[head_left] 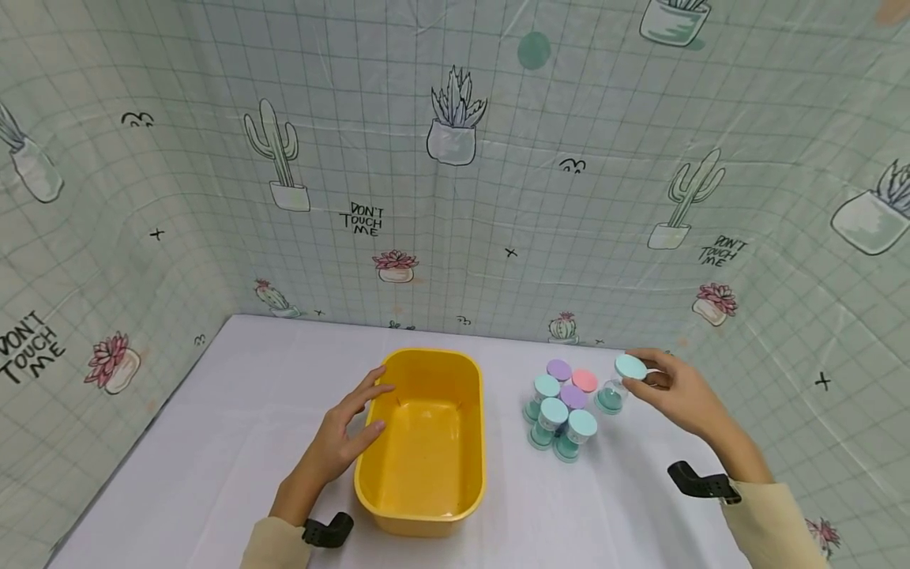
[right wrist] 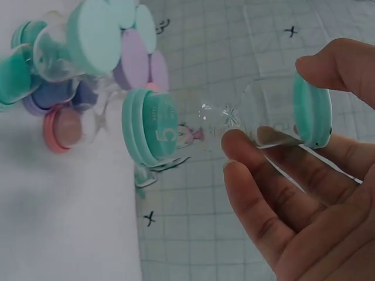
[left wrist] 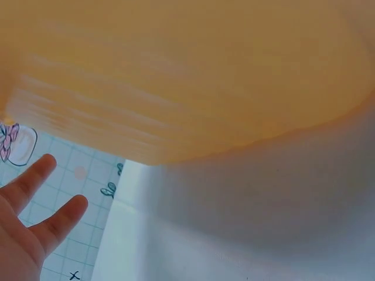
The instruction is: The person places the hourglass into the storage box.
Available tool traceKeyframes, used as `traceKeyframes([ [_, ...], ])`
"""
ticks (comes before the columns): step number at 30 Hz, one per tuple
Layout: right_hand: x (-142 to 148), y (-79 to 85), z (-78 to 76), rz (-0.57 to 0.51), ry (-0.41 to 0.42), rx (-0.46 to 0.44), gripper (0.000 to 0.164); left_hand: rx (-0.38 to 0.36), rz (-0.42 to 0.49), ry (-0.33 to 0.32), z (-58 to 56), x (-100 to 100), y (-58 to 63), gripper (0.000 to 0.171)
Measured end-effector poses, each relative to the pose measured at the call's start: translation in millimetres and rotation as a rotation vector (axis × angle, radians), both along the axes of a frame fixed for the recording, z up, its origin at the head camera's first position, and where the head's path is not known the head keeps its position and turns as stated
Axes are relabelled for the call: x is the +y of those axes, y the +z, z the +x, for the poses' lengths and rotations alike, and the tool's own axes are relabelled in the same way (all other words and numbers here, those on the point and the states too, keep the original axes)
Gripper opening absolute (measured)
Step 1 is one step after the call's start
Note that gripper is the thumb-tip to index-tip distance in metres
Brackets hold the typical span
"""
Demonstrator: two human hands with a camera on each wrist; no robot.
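My right hand (head_left: 671, 391) pinches a mint-capped sand timer (head_left: 611, 397) by its upper cap, between thumb and fingers. In the right wrist view this sand timer (right wrist: 149, 127) has a clear glass waist and a "5" on its mint end. Left of it stands a cluster of several sand timers with mint, purple and pink caps (head_left: 573, 397). At the left rim of a yellow basin (head_left: 426, 458) is my left hand (head_left: 341, 438), its fingers spread over the edge. Two of the left fingers (left wrist: 58, 225) show apart from the basin wall in the left wrist view.
A white-covered table (head_left: 227, 442) carries everything. Behind it and on both sides hangs a grid-patterned curtain with plant drawings (head_left: 455, 205). The basin stands left of the timers, with a strip of table between them. Each wrist wears a black band (head_left: 704, 482).
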State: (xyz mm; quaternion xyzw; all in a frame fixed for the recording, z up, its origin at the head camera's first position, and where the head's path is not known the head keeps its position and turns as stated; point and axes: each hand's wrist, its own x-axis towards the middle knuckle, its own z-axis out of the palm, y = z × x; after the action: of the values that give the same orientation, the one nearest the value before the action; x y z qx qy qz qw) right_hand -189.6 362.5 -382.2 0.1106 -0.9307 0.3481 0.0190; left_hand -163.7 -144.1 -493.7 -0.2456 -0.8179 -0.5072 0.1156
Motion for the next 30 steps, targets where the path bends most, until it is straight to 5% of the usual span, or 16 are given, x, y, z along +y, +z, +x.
traceKeyframes([
  [14,-58,45.7,-18.9,-0.020,0.091,0.029,0.046,-0.031,-0.012,0.003,0.8,1,2.6,0.048],
  [30,-136,59.6,-41.4,-0.044,0.289,0.023,0.043,-0.054,-0.019,-0.006,0.4,1,4.3,0.046],
])
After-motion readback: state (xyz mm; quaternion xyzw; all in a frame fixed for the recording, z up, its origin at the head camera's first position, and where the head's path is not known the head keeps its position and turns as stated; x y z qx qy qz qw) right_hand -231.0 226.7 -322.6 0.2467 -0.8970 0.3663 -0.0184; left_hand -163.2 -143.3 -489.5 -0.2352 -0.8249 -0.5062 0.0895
